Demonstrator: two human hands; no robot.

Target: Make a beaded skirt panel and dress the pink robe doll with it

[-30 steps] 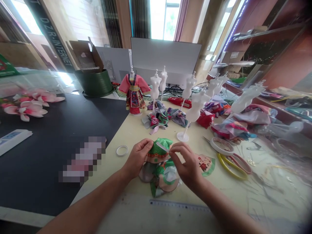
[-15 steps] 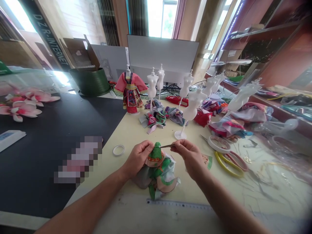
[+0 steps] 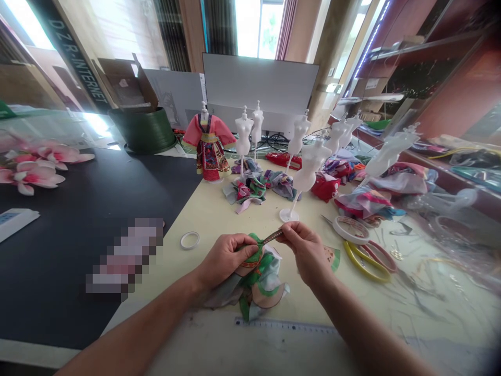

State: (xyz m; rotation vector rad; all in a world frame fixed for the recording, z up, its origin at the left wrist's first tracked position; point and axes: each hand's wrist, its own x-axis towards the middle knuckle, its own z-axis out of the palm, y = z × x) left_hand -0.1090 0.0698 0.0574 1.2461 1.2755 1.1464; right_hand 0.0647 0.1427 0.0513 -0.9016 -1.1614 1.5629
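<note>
A small green doll dress (image 3: 258,279) with pale and patterned trim lies bunched on the cream table (image 3: 203,214) in front of me. My left hand (image 3: 226,258) is closed over the top of the dress and presses it down. My right hand (image 3: 304,249) pinches the end of a thin brownish strip (image 3: 273,237) that runs from the dress top up to its fingertips. A clear ruler (image 3: 287,328) lies just below the dress.
A tape ring (image 3: 190,240) sits left of my hands; a tape roll (image 3: 351,228) and yellow-and-pink scissors (image 3: 368,257) lie to the right. White doll mannequins (image 3: 309,169), one in a pink dress (image 3: 206,143), and fabric heaps (image 3: 254,188) stand behind. A black mat (image 3: 78,224) covers the left.
My left hand has shifted to close over the top of the dress. My right hand has pulled the thin strip up and to the right, away from the fabric.
</note>
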